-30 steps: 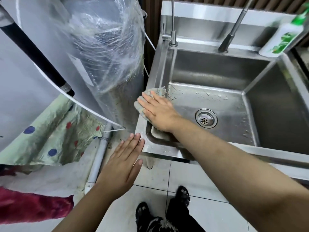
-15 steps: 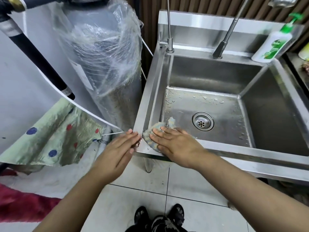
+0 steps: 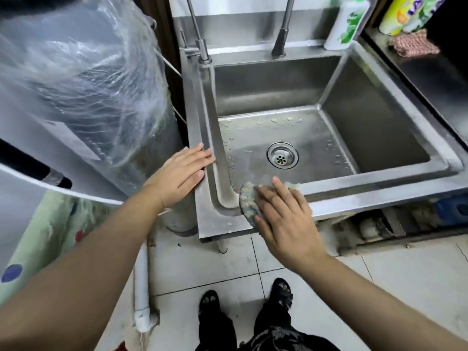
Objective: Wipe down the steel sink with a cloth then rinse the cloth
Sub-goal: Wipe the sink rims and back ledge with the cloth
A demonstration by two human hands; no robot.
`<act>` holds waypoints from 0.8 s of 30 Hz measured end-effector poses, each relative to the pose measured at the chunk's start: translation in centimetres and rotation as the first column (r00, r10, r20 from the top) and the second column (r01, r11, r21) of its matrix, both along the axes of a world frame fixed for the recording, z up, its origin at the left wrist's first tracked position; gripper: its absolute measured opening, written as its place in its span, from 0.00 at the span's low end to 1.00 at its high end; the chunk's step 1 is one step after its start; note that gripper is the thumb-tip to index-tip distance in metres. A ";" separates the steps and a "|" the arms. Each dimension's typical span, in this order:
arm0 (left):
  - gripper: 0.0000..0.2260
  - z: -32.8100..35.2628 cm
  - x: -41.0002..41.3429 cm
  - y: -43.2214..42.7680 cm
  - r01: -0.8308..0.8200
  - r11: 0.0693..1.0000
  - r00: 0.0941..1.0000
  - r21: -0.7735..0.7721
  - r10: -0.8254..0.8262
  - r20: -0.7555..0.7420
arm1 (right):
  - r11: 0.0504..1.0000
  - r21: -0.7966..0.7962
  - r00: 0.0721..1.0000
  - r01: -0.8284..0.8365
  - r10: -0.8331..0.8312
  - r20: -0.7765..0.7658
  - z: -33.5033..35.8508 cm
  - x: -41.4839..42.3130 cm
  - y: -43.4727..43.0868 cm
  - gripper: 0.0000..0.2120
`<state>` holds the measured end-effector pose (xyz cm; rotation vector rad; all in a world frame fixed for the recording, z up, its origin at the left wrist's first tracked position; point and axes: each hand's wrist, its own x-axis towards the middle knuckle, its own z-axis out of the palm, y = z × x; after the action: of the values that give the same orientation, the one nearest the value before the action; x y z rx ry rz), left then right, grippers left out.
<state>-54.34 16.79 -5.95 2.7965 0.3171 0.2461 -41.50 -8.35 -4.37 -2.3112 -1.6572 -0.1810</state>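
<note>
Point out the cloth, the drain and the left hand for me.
cloth (image 3: 247, 201): head view, its uncovered left part.
drain (image 3: 282, 155): head view, strainer centre.
left hand (image 3: 180, 171): head view, back of the hand.

Taking the drain (image 3: 282, 155) in the sink (image 3: 266, 84) as the clock's centre, the cloth (image 3: 248, 201) lies at seven o'clock on the front rim, under the right hand (image 3: 286, 219). The left hand (image 3: 181, 171) rests on the left rim at nine. On the back ledge, a thin tap (image 3: 200, 46) stands at eleven, a thicker tap (image 3: 281, 39) at twelve and a bottle (image 3: 347, 24) at one. A wrapped tank (image 3: 88, 84) stands beside the sink at ten.
</note>
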 end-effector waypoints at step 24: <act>0.26 -1.2 0.8 2.2 0.163 0.986 0.979 -0.013 -0.160 0.128 | 0.985 -0.040 0.983 0.165 -0.168 -0.073 -1.1 -7.1 4.4 0.21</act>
<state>-53.49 18.98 -7.17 2.7488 0.0612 0.3765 -48.62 -3.91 -5.47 -2.4497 -1.4416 -0.0990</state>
